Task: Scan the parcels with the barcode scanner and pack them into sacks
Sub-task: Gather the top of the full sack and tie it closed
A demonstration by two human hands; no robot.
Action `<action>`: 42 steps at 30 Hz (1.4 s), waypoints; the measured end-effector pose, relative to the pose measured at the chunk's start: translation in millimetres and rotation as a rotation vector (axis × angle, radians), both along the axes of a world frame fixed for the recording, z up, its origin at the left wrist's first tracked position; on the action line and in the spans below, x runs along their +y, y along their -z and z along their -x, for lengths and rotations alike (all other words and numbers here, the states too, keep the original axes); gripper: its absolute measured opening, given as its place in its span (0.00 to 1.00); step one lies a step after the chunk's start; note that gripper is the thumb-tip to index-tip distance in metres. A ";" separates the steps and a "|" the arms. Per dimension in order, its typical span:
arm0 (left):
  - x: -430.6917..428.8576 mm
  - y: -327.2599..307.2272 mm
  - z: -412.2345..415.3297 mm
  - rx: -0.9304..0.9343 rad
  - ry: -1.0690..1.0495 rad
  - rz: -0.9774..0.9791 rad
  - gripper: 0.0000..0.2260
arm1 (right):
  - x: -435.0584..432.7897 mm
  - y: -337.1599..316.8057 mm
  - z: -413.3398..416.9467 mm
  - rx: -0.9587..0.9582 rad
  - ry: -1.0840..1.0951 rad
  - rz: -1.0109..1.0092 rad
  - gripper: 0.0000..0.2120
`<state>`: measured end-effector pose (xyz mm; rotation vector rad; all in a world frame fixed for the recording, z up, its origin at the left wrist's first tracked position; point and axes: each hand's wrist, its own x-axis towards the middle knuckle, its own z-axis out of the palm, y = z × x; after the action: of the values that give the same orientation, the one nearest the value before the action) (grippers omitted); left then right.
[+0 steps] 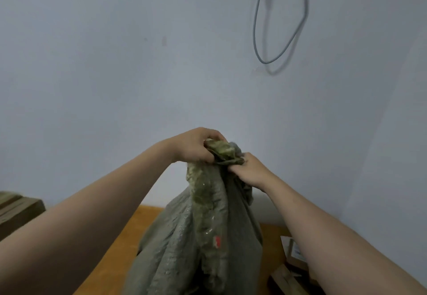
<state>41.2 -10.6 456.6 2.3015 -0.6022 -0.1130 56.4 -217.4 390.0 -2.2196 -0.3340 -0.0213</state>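
A grey-green woven sack stands in front of me over the wooden table, its neck bunched together at the top. My left hand grips the gathered neck from the left. My right hand grips the same bunch from the right, just below and beside the left hand. A small red mark shows on the sack's side. Whatever is inside the sack is hidden. No barcode scanner is in view.
Cardboard parcels lie on the table at the lower right, one with a white label. A brown box sits at the far left. A grey cable hangs from a wall socket on the pale wall behind.
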 end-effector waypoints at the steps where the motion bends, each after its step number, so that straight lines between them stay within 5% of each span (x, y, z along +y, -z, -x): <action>1: -2.2 12.2 4.3 0.063 -0.065 0.004 0.26 | 2.0 2.7 -3.7 -0.036 0.095 0.066 0.05; 4: -19.2 68.8 27.6 0.121 -0.173 -0.062 0.56 | 10.0 3.7 -9.5 -0.130 0.310 0.334 0.09; 9: -49.7 170.8 47.4 0.017 -0.376 -0.124 0.71 | 22.3 1.9 -10.8 -0.062 0.204 0.509 0.06; 11: -57.0 191.0 47.2 0.028 -0.392 -0.098 0.67 | 23.0 0.4 -6.9 0.019 0.079 0.542 0.07; 13: -52.7 203.4 41.5 0.005 -0.407 -0.063 0.51 | 13.4 -1.8 -0.5 0.173 -0.085 0.479 0.15; 17: -18.9 214.2 26.4 -0.094 -0.230 0.128 0.22 | -15.7 10.8 22.3 0.580 -0.237 0.057 0.28; 20: -8.9 198.3 20.3 -0.100 -0.093 0.099 0.11 | -27.7 45.0 18.3 0.491 -0.112 -0.017 0.35; 25: 6.6 159.6 2.6 0.116 -0.006 0.072 0.24 | -31.0 101.2 19.5 0.569 -0.182 -0.025 0.43; 30: 6.8 139.6 20.4 0.592 0.029 0.183 0.10 | -16.3 114.3 14.3 0.196 -0.181 0.191 0.26; 31: 0.5 141.6 25.0 0.555 -0.031 0.144 0.12 | -11.6 115.2 12.5 0.134 -0.118 0.153 0.25; 34: -23.7 165.8 32.7 0.277 -0.263 -0.043 0.44 | 7.4 111.7 11.6 -0.015 0.036 0.076 0.21; 37: -37.6 188.7 33.2 0.083 -0.317 -0.053 0.50 | 5.6 102.4 11.0 0.099 0.004 -0.004 0.21; 40: -32.2 198.5 27.9 -0.110 -0.297 -0.085 0.46 | -20.9 98.5 11.9 0.319 -0.144 0.032 0.54; 42: -29.5 199.6 25.4 -0.212 -0.251 -0.141 0.43 | -30.4 104.4 14.5 0.315 -0.212 0.209 0.66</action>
<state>15.8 -40.2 256.9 2.5251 -0.4154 0.2173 41.8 -247.7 285.6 -2.3347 -0.4087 0.4922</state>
